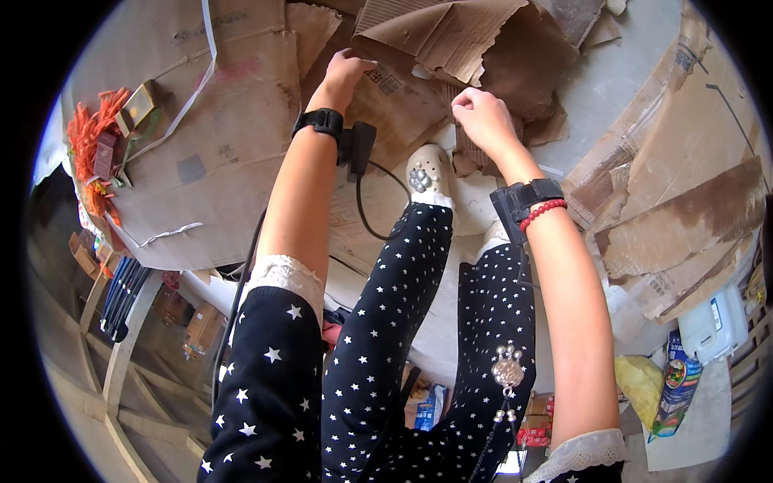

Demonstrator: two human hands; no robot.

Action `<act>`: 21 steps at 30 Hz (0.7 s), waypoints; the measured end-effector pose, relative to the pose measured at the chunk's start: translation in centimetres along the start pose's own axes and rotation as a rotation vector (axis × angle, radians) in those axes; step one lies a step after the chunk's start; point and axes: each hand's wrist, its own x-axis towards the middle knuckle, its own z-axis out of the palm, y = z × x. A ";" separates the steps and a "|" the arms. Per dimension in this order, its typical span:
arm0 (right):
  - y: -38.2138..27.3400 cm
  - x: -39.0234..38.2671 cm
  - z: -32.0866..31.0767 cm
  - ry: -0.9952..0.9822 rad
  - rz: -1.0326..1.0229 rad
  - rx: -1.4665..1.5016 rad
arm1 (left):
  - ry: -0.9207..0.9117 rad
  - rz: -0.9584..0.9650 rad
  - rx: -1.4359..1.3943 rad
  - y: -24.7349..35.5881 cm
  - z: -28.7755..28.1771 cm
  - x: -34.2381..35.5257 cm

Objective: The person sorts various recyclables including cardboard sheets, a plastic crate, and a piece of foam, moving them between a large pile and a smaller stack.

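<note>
My left hand (345, 74) is over a brown cardboard sheet (394, 105) at the top middle. Its fingers curl down, with the thumb toward the right; what they hold, if anything, is hidden. To its right, my right hand (486, 118) is closed in a loose fist beside a torn cardboard strip (475, 153), and I cannot make out anything inside it. Just beyond both hands lies a ragged, folded piece of corrugated cardboard (451, 36). Black straps circle both wrists, and a cable hangs from the left one.
A large flattened carton (193, 169) spreads across the left, with an orange string bundle (88, 141) and a small yellow box (138, 107) on it. More torn cardboard (684, 217) lies on the right, near a white plastic container (715, 324). My shoe (428, 171) stands between my hands.
</note>
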 end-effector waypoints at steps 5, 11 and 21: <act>2.2 0.1 1.4 -0.037 0.070 0.086 | -0.102 0.205 0.044 0.7 -0.4 1.3; 8.9 -2.1 -1.2 0.013 0.245 0.026 | 0.058 0.059 -0.444 5.1 1.4 -2.2; 6.3 -7.8 -9.2 0.062 0.284 -0.145 | 0.261 0.309 -0.008 11.6 3.4 -7.1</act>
